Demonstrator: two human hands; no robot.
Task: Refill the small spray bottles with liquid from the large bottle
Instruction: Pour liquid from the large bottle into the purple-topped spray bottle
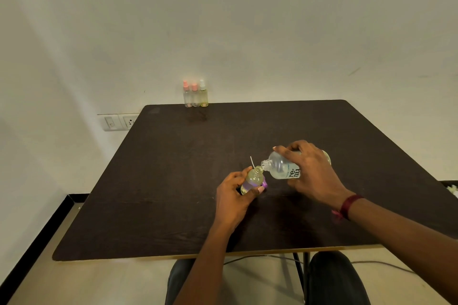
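Observation:
My right hand (312, 171) grips the large clear bottle (281, 167), tipped on its side with its open neck at the mouth of a small open spray bottle (253, 179). My left hand (234, 194) holds that small bottle upright on the dark table (173, 181); it holds pale yellowish liquid. A purple spray cap (264, 183) with a thin white tube (252, 161) shows behind the small bottle, partly hidden. Three capped small spray bottles (195, 94) stand in a row at the table's far edge: two with pink caps, one with a clear cap.
A pale wall rises right behind the table's far edge, with a switch and socket plate (119, 122) low on the left. My knees and a cable (260, 257) lie under the near edge.

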